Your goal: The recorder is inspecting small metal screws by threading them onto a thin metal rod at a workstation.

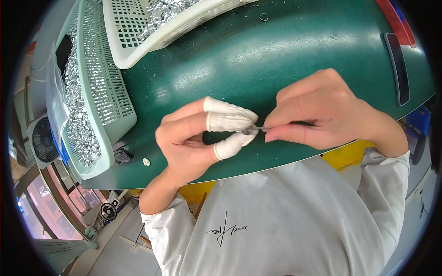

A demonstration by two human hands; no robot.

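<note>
My left hand [189, 135] has white finger cots [228, 115] on its thumb and two fingers. Their tips pinch a small grey metal piece [247, 132], partly hidden by the cots. From the right, my right hand [322, 110] grips a thin grey rod or strip [265, 128] between bare thumb and forefinger. The rod's far end meets the metal piece; whether it goes inside cannot be made out. Both hands are held above the green table [276, 60], close to its near edge.
At the left, a pale green basket [99, 69] holds many small shiny metal pieces. A white basket [124, 55] behind it holds more. A dark flat device [397, 69] and a red bin [400, 25] lie at the right. One loose white cot [146, 162] rests near the table's edge.
</note>
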